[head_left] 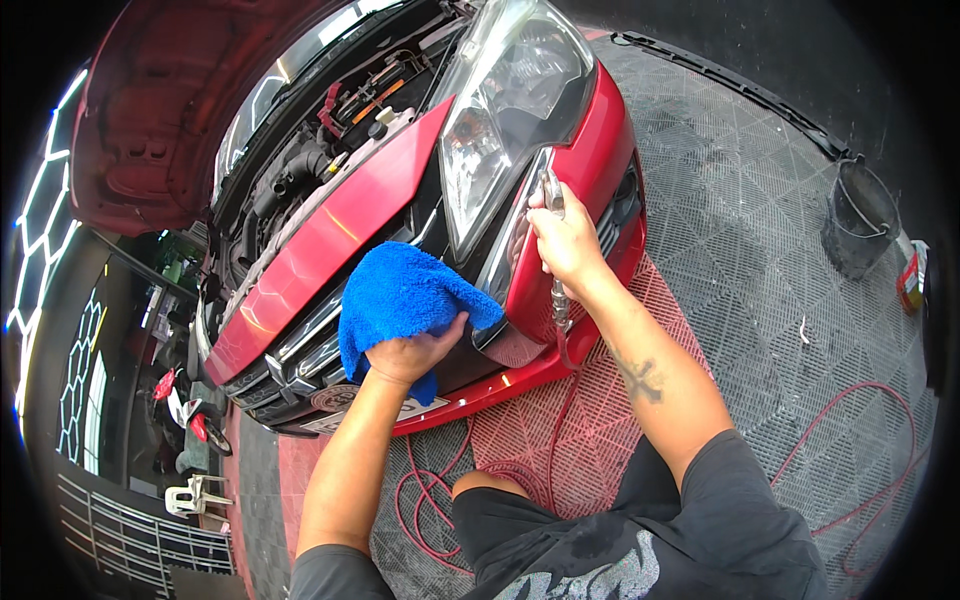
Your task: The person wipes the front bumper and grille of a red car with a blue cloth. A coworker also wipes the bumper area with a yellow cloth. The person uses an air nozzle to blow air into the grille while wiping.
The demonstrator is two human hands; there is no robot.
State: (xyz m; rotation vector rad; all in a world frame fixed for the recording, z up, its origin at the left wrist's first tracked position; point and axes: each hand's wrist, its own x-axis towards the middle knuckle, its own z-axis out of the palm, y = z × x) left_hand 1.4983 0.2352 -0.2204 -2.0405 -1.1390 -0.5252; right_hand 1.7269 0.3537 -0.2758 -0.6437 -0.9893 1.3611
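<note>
Before me is the front of a red car [340, 225] with its hood raised. My left hand [415, 352] grips a fluffy blue microfiber cloth [400, 290], which drapes over the fingers in front of the grille [310, 350]. My right hand [568, 240] is wrapped round a metal air blow gun [553, 190], held upright beside the bumper corner just below the headlight [510, 100]. From the gun's lower end a red hose [562, 415] runs down to the floor. Whether the cloth touches the car I cannot tell.
Red hose coils [425, 490] lie at my feet, and another hose loop [890, 400] lies at right. A black bucket [860, 220] stands on the grey grid floor [720, 180]. Overhead left is the raised hood [150, 120]; a white plastic chair [195, 495] stands at far left.
</note>
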